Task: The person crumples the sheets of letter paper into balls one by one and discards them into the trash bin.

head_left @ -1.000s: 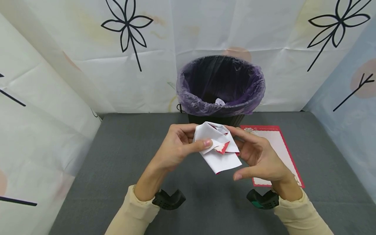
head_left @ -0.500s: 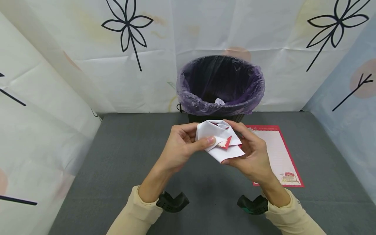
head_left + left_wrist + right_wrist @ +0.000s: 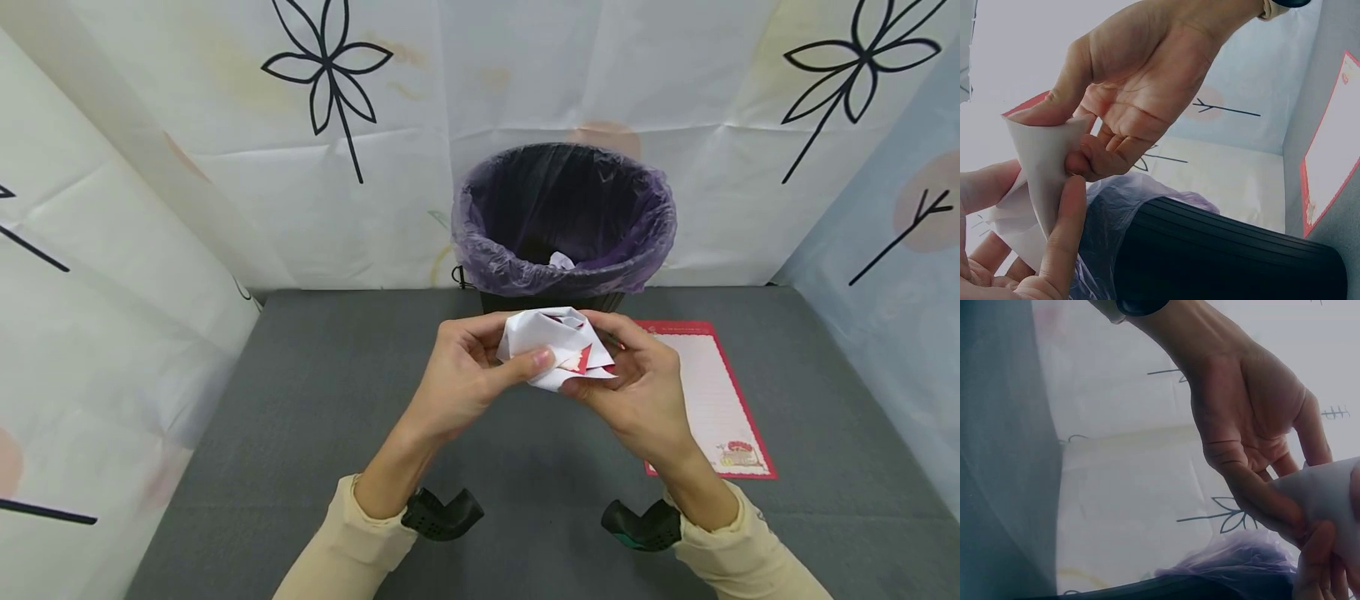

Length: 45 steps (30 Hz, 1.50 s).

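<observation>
A folded sheet of white paper (image 3: 557, 342), with bits of red edge showing, is held up between both hands above the table. My left hand (image 3: 472, 367) pinches its left side, thumb lying across the front face. On the other side my right hand (image 3: 641, 383) grips the paper, with the thumb at the lower edge and fingers behind. In the left wrist view the right hand's thumb presses on the curled-over flap of the paper (image 3: 1041, 162). The right wrist view shows the left hand (image 3: 1254, 431) at the far side of the paper (image 3: 1329, 494).
Behind the hands stands a black bin (image 3: 555, 302) lined with a purple plastic bag (image 3: 480, 250), a crumpled white scrap (image 3: 561, 261) inside. A red-bordered sheet of lined paper (image 3: 712, 392) lies on the grey table (image 3: 337, 400) at right. Patterned white cloth (image 3: 405, 208) hangs at the back.
My right hand has moved in and its thumb has come onto the paper's lower edge. The hanging lower part of the paper has been folded up, making it shorter.
</observation>
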Available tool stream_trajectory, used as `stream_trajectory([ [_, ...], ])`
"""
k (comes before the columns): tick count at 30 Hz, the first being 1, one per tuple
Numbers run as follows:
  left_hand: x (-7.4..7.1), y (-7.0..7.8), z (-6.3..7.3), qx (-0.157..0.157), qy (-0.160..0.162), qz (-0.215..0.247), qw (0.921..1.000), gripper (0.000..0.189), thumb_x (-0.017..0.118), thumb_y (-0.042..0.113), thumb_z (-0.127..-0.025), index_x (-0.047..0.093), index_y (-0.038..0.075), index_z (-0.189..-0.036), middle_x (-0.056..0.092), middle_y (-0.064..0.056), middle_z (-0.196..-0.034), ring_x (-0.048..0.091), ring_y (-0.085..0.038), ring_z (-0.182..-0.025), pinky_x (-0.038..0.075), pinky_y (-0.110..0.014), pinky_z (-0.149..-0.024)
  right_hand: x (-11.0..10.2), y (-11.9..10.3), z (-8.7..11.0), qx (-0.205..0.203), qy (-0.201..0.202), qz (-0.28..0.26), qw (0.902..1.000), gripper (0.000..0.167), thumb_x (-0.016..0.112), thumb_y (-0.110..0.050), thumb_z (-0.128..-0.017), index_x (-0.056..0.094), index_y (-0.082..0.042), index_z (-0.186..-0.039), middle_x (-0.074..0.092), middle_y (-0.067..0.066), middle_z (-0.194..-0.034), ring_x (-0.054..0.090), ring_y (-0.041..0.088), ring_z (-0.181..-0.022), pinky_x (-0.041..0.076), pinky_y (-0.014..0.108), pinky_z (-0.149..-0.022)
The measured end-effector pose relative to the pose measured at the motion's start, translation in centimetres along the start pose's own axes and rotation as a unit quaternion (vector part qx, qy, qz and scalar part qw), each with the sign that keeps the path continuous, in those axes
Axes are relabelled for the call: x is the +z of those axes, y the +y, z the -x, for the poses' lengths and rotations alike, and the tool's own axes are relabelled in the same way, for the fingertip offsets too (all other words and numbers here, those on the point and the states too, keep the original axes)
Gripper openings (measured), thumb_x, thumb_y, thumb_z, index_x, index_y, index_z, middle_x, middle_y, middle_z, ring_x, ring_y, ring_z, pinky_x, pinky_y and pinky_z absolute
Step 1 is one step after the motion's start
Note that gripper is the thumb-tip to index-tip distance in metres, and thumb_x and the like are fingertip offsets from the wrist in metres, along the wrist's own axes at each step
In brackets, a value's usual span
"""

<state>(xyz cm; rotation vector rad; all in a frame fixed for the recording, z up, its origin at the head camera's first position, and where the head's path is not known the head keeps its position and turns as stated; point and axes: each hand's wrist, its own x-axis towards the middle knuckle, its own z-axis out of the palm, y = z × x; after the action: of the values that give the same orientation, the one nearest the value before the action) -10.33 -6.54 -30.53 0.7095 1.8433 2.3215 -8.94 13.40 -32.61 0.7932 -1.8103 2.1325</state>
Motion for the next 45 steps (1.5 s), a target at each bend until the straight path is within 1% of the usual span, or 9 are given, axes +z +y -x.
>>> stream_trajectory([
  [7,-0.1,0.0,0.0,-0.007,-0.007,-0.034,0.9994,0.032,0.073,-0.006,-0.089,0.069,-0.006,-0.120,0.073,-0.014,-0.102,0.067,-0.021,-0.085,0.057,-0.031,-0.072,0.3,0.0,-0.3,-0.008,0.002,-0.011,0.9999,0.052,0.073,0.027,-0.074,0.056,0.020,-0.122,0.064,0.020,-0.117,0.064,0.022,-0.099,0.060,0.029,-0.077],
  [14,-0.3,0.4,0.2,-0.011,-0.039,-0.057,0.9975,0.036,0.073,-0.003,-0.090,0.067,-0.002,-0.125,0.070,-0.013,-0.108,0.067,-0.021,-0.089,0.058,-0.032,-0.076,0.5,-0.2,-0.6,-0.004,0.006,0.000,1.0000,0.049,0.073,0.027,-0.074,0.059,0.017,-0.120,0.064,0.020,-0.112,0.065,0.023,-0.093,0.060,0.028,-0.073],
  [24,-0.4,0.0,0.1,0.030,-0.029,-0.056,0.9976,0.036,0.073,-0.009,-0.086,0.067,-0.008,-0.121,0.071,-0.015,-0.104,0.066,-0.020,-0.082,0.058,-0.030,-0.070,0.6,-0.5,-0.7,-0.007,0.012,0.026,0.9996,0.050,0.074,0.028,-0.071,0.062,0.015,-0.118,0.067,0.018,-0.109,0.066,0.023,-0.091,0.061,0.032,-0.069],
  [28,-0.5,0.0,0.0,0.039,-0.014,-0.050,0.9979,0.033,0.073,-0.010,-0.085,0.068,-0.011,-0.118,0.071,-0.017,-0.100,0.065,-0.019,-0.080,0.057,-0.029,-0.068,0.2,-0.6,-0.8,0.002,-0.027,0.003,0.9996,0.055,0.072,0.028,-0.075,0.060,0.014,-0.127,0.064,0.020,-0.121,0.063,0.026,-0.103,0.061,0.035,-0.077],
  [31,-0.6,0.2,0.0,0.029,-0.007,-0.030,0.9991,0.032,0.072,-0.010,-0.086,0.067,-0.013,-0.117,0.071,-0.017,-0.099,0.067,-0.019,-0.079,0.057,-0.029,-0.069,-0.7,-0.5,-1.0,0.000,-0.087,-0.045,0.9951,0.061,0.068,0.026,-0.079,0.051,0.016,-0.137,0.059,0.022,-0.131,0.059,0.028,-0.112,0.059,0.033,-0.083],
  [35,-0.7,0.4,0.0,-0.001,-0.014,0.021,0.9997,0.032,0.069,-0.009,-0.087,0.064,-0.017,-0.117,0.072,-0.013,-0.097,0.068,-0.018,-0.078,0.058,-0.030,-0.071,-2.4,-0.1,-1.3,-0.019,-0.184,-0.113,0.9763,0.064,0.065,0.021,-0.087,0.039,0.018,-0.145,0.050,0.024,-0.144,0.053,0.029,-0.124,0.056,0.030,-0.089],
  [38,-0.8,0.3,0.0,-0.020,-0.033,0.046,0.9982,0.032,0.068,-0.007,-0.087,0.062,-0.019,-0.116,0.072,-0.008,-0.096,0.068,-0.018,-0.077,0.059,-0.031,-0.070,-3.4,0.4,-1.7,-0.032,-0.232,-0.144,0.9614,0.062,0.067,0.014,-0.090,0.039,0.017,-0.146,0.049,0.023,-0.146,0.053,0.030,-0.127,0.056,0.031,-0.091],
  [41,-0.9,0.2,0.0,-0.037,-0.052,0.058,0.9963,0.033,0.067,-0.004,-0.088,0.061,-0.020,-0.116,0.071,-0.006,-0.096,0.069,-0.018,-0.078,0.060,-0.032,-0.069,-3.8,1.0,-2.0,-0.042,-0.235,-0.156,0.9585,0.064,0.077,0.003,-0.088,0.046,0.016,-0.142,0.056,0.023,-0.139,0.058,0.030,-0.120,0.057,0.033,-0.090],
  [45,-0.9,-0.2,-0.1,-0.054,-0.067,0.071,0.9937,0.036,0.068,-0.001,-0.088,0.060,-0.019,-0.119,0.071,-0.006,-0.098,0.070,-0.019,-0.081,0.061,-0.034,-0.070,-3.6,1.4,-2.1,-0.049,-0.189,-0.140,0.9707,0.072,0.087,-0.012,-0.079,0.053,0.017,-0.135,0.062,0.022,-0.129,0.061,0.029,-0.112,0.056,0.032,-0.089],
])
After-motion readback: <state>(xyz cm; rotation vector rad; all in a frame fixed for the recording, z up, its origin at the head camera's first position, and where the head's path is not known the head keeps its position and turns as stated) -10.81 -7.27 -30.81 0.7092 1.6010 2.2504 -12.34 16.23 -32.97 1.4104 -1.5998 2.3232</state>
